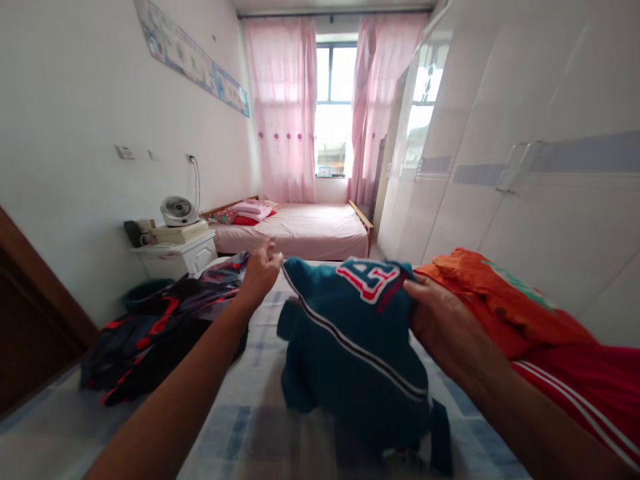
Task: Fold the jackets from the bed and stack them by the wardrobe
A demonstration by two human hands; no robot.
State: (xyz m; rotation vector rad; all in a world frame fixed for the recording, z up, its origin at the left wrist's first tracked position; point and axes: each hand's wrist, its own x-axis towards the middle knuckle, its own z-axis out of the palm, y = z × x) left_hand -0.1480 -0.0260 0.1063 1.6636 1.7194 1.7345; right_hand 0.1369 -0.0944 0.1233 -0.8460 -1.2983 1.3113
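A dark teal garment (345, 353) with a large white-and-red letter A and a black-and-white stripe hangs between my hands, its lower part over the checked bed sheet (265, 347). Whether it is a jacket or a sweatshirt I cannot tell. My left hand (263, 270) pinches its upper left corner. The upper right edge is gripped by my right hand (435, 303), thumb on the near side and the other fingers mostly hidden behind the cloth. Black-and-red clothing (165, 327) lies to the left. On the right are orange clothing (480, 300) and red clothing with white stripes (580, 380).
Beyond this bed stands another bed (310, 230) with pink bedding. A white nightstand (187, 253) with a small fan (179, 211) is at the left wall. Glossy wardrobe doors (540, 220) line the right side. Pink curtains (283, 107) flank the window.
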